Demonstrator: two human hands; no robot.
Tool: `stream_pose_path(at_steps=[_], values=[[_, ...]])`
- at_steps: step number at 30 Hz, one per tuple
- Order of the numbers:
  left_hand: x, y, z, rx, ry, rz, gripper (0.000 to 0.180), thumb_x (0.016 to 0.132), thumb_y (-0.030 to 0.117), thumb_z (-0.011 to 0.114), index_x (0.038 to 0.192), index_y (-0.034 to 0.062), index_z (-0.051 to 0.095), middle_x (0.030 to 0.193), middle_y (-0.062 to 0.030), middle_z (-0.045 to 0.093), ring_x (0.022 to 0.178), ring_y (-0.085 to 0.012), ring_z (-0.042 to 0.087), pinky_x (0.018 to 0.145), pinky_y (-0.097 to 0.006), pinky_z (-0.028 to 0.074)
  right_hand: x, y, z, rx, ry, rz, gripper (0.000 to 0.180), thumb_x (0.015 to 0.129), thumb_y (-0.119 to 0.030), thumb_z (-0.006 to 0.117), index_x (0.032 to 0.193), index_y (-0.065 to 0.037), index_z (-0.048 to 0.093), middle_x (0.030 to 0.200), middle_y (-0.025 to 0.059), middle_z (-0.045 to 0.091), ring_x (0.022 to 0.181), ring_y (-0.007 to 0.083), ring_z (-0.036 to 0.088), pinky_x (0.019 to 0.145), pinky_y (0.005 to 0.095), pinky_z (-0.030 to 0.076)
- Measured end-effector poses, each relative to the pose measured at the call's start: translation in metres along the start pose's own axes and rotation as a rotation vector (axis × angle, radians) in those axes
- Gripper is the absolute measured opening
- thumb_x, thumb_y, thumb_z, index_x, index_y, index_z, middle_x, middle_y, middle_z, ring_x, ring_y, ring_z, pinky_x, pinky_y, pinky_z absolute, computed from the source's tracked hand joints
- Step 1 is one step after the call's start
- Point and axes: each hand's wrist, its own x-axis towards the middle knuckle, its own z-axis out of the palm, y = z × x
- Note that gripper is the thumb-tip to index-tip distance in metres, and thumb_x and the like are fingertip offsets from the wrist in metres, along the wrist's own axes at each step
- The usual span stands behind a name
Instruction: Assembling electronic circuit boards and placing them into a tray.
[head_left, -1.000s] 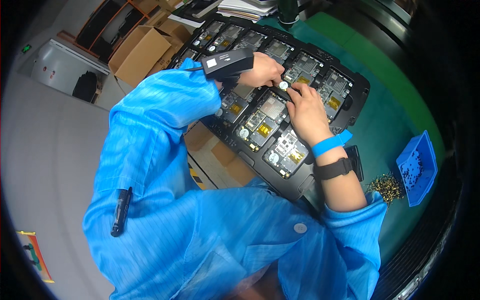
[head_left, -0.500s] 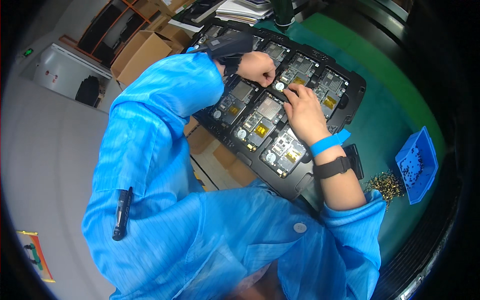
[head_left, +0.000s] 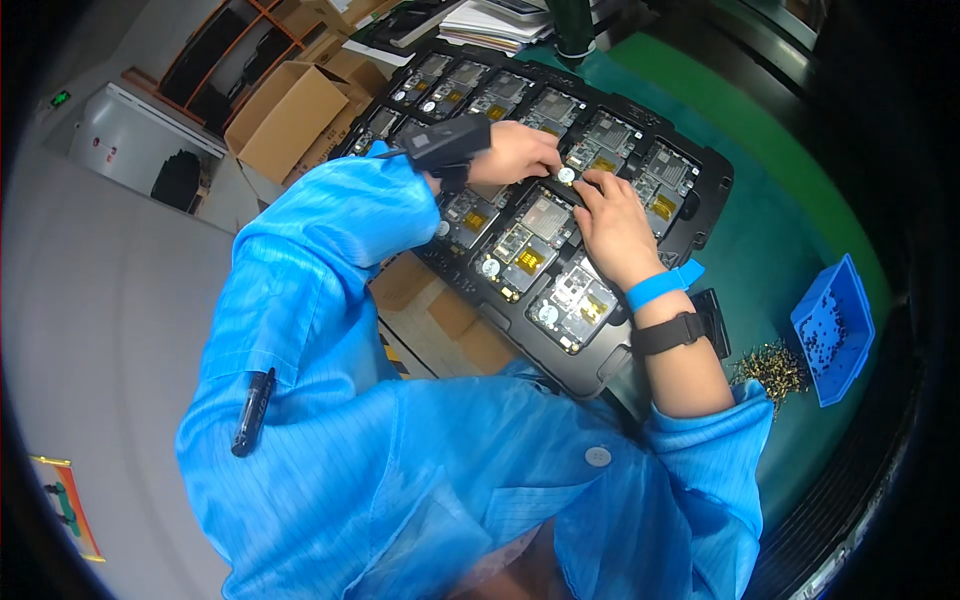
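At the far edge of the black moulded-plastic tray (head_left: pixel 590 374), second pocket from its right edge, sits a grey rectangular circuit board (head_left: pixel 606 135) with a gold patch; we have our bunched left hand (head_left: pixel 515 153) and loosely curled right hand (head_left: pixel 615 225) by its round white disc (head_left: pixel 566 175), though whether either grips anything (the fingers hide it) we cannot tell. The plainly visible pockets hold similar boards, so we judge the loading done but this board still in hand, and which others are finished we cannot tell.
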Motion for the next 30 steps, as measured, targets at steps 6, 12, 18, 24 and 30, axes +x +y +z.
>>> stream_pose_path(at_steps=[6, 12, 18, 24, 30], values=[[0.026, 0.006, -0.015, 0.409, -0.178, 0.288, 0.013, 0.066, 0.012, 0.056, 0.077, 0.0058, 0.06, 0.077, -0.0063, 0.056, 0.075, -0.0246, 0.059, 0.064, -0.036, 0.048, 0.0, 0.0, -0.001, -0.007, -0.008, -0.003, 0.029, 0.078, -0.012, 0.055, 0.106, -0.002, 0.055, 0.113, 0.0107, 0.049, 0.108, 0.0288, 0.043, 0.094, 0.038, 0.035], [0.046, 0.016, -0.013, 0.645, -0.457, 0.389, 0.009, 0.064, 0.012, 0.058, 0.064, 0.0037, 0.061, 0.064, -0.0102, 0.06, 0.063, -0.0266, 0.062, 0.054, -0.035, 0.05, 0.0, 0.002, 0.001, -0.019, 0.01, -0.02, 0.029, 0.078, -0.011, 0.055, 0.106, -0.002, 0.055, 0.112, 0.0104, 0.049, 0.106, 0.0285, 0.044, 0.092, 0.0368, 0.037], [0.043, 0.017, -0.01, 0.6, -0.459, 0.374, 0.01, 0.066, 0.013, 0.057, 0.066, 0.0035, 0.06, 0.065, -0.0103, 0.06, 0.064, -0.0266, 0.062, 0.054, -0.035, 0.05, 0.0, 0.001, -0.001, -0.004, 0.001, -0.017, 0.029, 0.078, -0.011, 0.055, 0.105, -0.002, 0.054, 0.112, 0.0106, 0.049, 0.107, 0.0291, 0.044, 0.093, 0.0375, 0.036], [-0.009, -0.01, -0.014, 0.361, -0.016, -0.057, 0.012, 0.076, 0.013, 0.054, 0.085, 0.0078, 0.06, 0.08, -0.0079, 0.058, 0.076, -0.0272, 0.059, 0.065, -0.036, 0.048, 0.0, 0.001, 0.0, 0.035, 0.006, -0.014, 0.028, 0.077, -0.01, 0.055, 0.104, -0.002, 0.055, 0.113, 0.011, 0.049, 0.108, 0.0295, 0.043, 0.094, 0.0382, 0.035], [-0.045, -0.036, -0.01, -0.043, 0.349, -0.608, 0.015, 0.077, 0.016, 0.061, 0.088, 0.0057, 0.064, 0.078, -0.0126, 0.064, 0.071, -0.0226, 0.063, 0.064, -0.03, 0.048, -0.001, 0.004, -0.006, 0.107, -0.007, -0.011, 0.029, 0.076, -0.007, 0.056, 0.104, -0.001, 0.055, 0.115, 0.0121, 0.048, 0.109, 0.0307, 0.044, 0.094, 0.0388, 0.036]])
